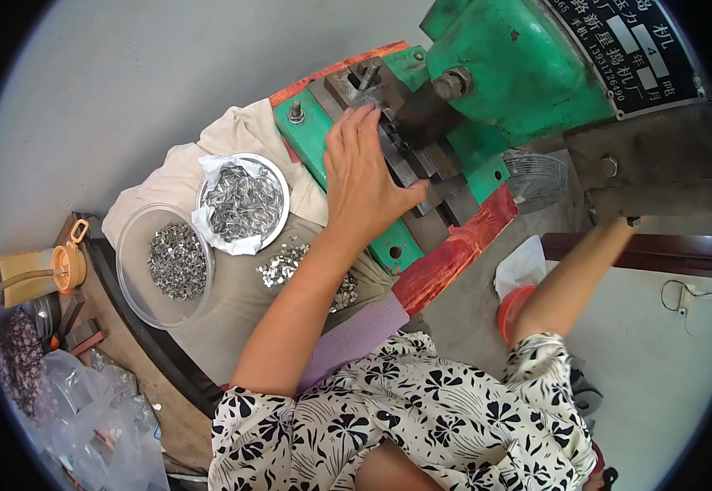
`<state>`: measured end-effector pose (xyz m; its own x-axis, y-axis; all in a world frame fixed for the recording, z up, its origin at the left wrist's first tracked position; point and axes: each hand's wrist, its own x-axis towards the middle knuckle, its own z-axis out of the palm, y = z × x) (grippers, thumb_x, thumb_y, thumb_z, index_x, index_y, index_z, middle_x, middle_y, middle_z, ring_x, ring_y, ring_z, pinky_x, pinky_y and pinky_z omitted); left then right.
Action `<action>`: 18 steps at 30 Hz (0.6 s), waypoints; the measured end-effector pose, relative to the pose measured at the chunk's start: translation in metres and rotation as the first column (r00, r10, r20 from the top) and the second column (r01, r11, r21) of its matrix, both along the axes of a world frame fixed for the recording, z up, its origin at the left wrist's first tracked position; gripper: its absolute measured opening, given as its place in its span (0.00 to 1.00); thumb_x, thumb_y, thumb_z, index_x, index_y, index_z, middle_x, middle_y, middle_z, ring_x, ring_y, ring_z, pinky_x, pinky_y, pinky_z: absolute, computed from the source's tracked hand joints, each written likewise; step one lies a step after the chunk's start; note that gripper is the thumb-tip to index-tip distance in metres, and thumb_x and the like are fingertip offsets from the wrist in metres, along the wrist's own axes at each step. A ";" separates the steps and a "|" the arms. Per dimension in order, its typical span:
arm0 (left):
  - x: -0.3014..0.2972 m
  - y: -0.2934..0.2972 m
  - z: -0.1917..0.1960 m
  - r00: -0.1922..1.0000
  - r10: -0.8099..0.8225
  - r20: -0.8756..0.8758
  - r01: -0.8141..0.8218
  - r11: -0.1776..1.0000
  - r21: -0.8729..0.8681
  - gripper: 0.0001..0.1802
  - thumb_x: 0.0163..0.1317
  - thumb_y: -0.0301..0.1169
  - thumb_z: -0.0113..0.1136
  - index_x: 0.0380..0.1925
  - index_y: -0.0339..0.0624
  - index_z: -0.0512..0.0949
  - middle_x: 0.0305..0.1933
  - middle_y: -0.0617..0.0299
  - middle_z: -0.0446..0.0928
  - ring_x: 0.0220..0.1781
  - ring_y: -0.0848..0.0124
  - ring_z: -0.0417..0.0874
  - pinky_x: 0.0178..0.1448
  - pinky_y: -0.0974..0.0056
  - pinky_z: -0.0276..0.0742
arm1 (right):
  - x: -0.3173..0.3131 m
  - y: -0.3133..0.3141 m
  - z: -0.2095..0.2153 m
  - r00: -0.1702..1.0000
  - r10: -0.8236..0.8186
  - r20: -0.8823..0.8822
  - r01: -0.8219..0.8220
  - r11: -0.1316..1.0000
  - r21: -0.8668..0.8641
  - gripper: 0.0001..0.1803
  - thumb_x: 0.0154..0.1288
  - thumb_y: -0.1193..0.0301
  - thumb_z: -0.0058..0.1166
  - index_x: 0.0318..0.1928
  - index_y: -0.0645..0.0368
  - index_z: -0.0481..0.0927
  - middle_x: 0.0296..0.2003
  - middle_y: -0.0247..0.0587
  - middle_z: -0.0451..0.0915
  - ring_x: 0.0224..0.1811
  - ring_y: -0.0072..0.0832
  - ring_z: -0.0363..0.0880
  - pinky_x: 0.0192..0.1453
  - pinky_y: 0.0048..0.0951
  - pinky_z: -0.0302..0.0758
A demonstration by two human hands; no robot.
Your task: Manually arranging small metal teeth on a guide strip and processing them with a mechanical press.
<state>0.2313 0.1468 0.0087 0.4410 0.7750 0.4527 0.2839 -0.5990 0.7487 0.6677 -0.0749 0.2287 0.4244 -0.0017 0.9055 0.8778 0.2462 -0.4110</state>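
Observation:
My left hand (364, 176) rests over the steel die (437, 159) on the bed of a green press (507, 74). Its fingers are stretched along the die's near-left side and the thumb is spread toward its right end; I can make out no part between them. Dark tooling under the press head sits just beyond the fingertips. My right forearm (581, 282) reaches up at the right to a dark metal arm (658, 155) of the press, which hides the right hand and whatever it touches.
Left of the press, a cloth holds a clear plastic tub (131, 286) of small metal pieces, a paper-lined metal bowl (285, 200) of shiny clips, and a loose pile of metal bits (282, 266). An orange-lidded bottle (29, 277) and plastic bags (98, 417) lie farther left.

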 end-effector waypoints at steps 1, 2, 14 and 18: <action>0.006 -0.002 0.002 1.000 -0.006 -0.008 0.006 1.000 0.006 0.54 0.33 0.35 0.80 0.63 0.30 0.63 0.68 0.47 0.63 0.73 0.46 0.58 0.74 0.48 0.57 | -0.004 0.000 -0.009 0.997 -0.041 0.059 0.044 0.998 -0.044 0.23 0.72 0.62 0.56 0.52 0.74 0.78 0.44 0.54 0.83 0.41 0.37 0.82 0.47 0.38 0.78; 0.007 -0.002 0.005 1.000 0.015 -0.021 -0.015 1.000 -0.007 0.54 0.33 0.35 0.79 0.63 0.30 0.63 0.68 0.48 0.63 0.73 0.47 0.58 0.74 0.48 0.57 | -0.017 0.003 -0.014 0.989 -0.082 0.124 0.093 0.992 -0.090 0.21 0.71 0.63 0.57 0.51 0.73 0.78 0.44 0.53 0.83 0.41 0.36 0.82 0.47 0.36 0.79; -0.013 -0.036 0.009 0.998 -0.039 -0.050 0.034 0.995 -0.094 0.53 0.30 0.34 0.77 0.61 0.31 0.62 0.65 0.47 0.63 0.72 0.47 0.59 0.74 0.46 0.56 | -0.003 -0.016 0.043 0.989 0.047 -0.139 -0.078 0.971 -0.228 0.19 0.63 0.73 0.61 0.52 0.69 0.78 0.45 0.45 0.82 0.41 0.33 0.82 0.43 0.31 0.82; -0.015 -0.041 0.006 1.000 -0.013 0.007 0.014 0.999 -0.043 0.53 0.29 0.33 0.76 0.60 0.36 0.60 0.64 0.48 0.64 0.69 0.45 0.61 0.73 0.46 0.57 | -0.027 0.009 0.021 0.998 -0.066 0.014 0.068 0.987 -0.144 0.17 0.64 0.74 0.59 0.51 0.68 0.79 0.45 0.46 0.82 0.40 0.34 0.83 0.42 0.32 0.83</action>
